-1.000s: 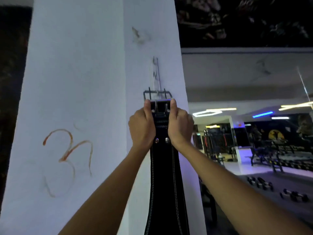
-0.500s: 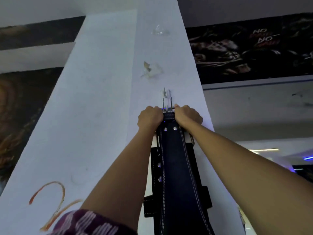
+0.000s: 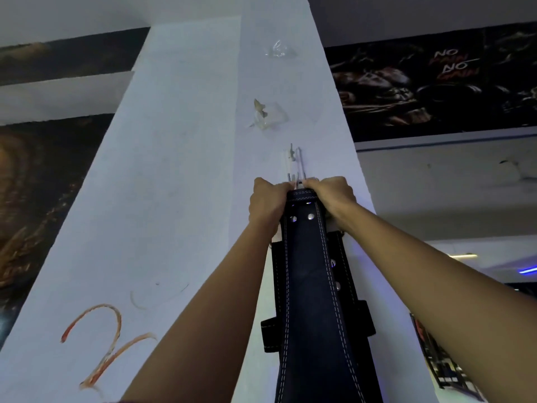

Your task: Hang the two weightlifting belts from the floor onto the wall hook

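A black weightlifting belt (image 3: 308, 286) with white stitching and silver rivets hangs down the white pillar in front of me. My left hand (image 3: 267, 202) and my right hand (image 3: 331, 196) both grip its top end, one on each side, right below the metal wall hook (image 3: 295, 164). The buckle prongs poke up between my hands at the foot of the hook. A second black belt (image 3: 348, 289) shows behind the front one, its edges and a keeper loop sticking out on both sides. Whether the buckle sits on the hook is hidden by my hands.
The white pillar (image 3: 174, 199) carries an orange painted mark (image 3: 101, 344) at lower left and torn tape remnants (image 3: 267, 114) above the hook. Dark posters flank the pillar. Gym racks (image 3: 441, 365) stand at lower right.
Both hands raised the belt's top end up the pillar to the base of the hook. My view tilted upward, and the second belt came into sight behind the first.
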Motion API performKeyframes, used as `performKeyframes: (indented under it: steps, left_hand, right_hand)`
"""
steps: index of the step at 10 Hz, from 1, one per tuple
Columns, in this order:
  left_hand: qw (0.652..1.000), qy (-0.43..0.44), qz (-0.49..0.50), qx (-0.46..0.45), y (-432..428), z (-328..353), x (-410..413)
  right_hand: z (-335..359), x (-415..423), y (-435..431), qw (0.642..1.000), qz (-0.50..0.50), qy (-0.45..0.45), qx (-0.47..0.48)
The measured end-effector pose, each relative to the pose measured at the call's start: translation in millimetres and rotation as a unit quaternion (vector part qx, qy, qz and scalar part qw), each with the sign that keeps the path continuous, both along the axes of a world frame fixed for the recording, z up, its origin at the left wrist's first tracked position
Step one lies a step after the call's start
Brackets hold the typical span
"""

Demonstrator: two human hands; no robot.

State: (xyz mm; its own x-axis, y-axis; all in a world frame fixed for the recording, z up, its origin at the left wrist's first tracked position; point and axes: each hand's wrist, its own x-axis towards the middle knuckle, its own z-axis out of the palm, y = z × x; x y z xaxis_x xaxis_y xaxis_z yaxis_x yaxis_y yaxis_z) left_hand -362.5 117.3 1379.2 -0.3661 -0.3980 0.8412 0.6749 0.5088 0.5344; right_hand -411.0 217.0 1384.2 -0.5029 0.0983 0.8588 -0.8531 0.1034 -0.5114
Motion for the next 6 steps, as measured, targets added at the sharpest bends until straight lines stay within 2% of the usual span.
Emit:
performKeyframes:
  steps: [1, 2, 3, 4, 6]
  left_hand:
    - [0.994, -0.057, -0.078, 0.044, -4.3, 16.9, 4.7]
    - [0.995, -0.050, -0.076, 0.046, -3.9, 17.8, 5.3]
    - [1.000, 0.010, 0.002, -0.016, 4.7, -8.9, 3.1]
    - [0.990, 0.076, 0.054, -0.109, 9.3, -50.5, 5.8]
    - [0.974, 0.105, 0.112, -0.164, -3.9, -111.5, 21.0]
  right_hand:
    - [2.8, -1.0, -0.9, 1.000, -0.020, -0.017, -0.008]
    - [-3.2, 3.4, -1.6, 0.998, -0.064, 0.007, 0.011]
    - [-22.6, 10.1, -5.1, 0.975, -0.200, 0.057, 0.081]
    - [-53.4, 16.0, -5.7, 0.966, -0.208, 0.081, 0.130]
    - [-120.7, 31.3, 6.6, 0.968, -0.174, 0.105, 0.150]
